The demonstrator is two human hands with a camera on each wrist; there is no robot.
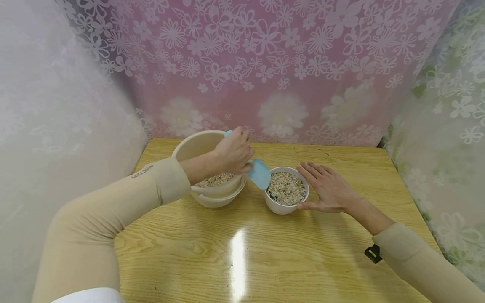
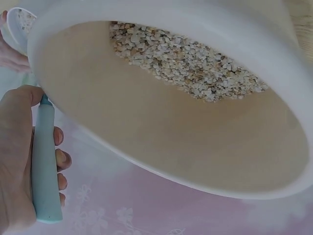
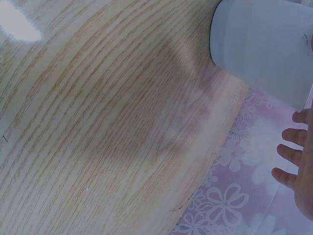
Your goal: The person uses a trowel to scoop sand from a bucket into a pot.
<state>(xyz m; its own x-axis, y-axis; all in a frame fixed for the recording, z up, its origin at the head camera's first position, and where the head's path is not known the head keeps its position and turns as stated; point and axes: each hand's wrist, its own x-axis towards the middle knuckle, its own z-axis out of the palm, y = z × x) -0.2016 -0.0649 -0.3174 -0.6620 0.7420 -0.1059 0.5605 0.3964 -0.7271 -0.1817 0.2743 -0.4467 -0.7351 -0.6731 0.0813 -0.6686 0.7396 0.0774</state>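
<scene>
My left hand (image 1: 233, 152) grips the pale blue handle of a small hand trowel (image 1: 259, 174); in the left wrist view its fingers wrap round the handle (image 2: 46, 166). The trowel's blade tilts down at the left rim of a small white pot (image 1: 281, 209). Pale, speckled gravel (image 1: 286, 188) fills the pot near its rim, with a bit of dark green at the left edge. Against the pot's right side rests my right hand (image 1: 329, 189), fingers straight and thumb spread. A cream bucket (image 1: 197, 141) beneath my left forearm holds more gravel (image 2: 186, 63).
Both containers stand on a wood-grain table (image 1: 182, 252), the bucket left of the pot. A pink flowered curtain (image 1: 235, 84) hangs behind the table's back edge. Pale cloth panels close in both sides. A black strap piece (image 1: 374, 253) sticks out by my right sleeve.
</scene>
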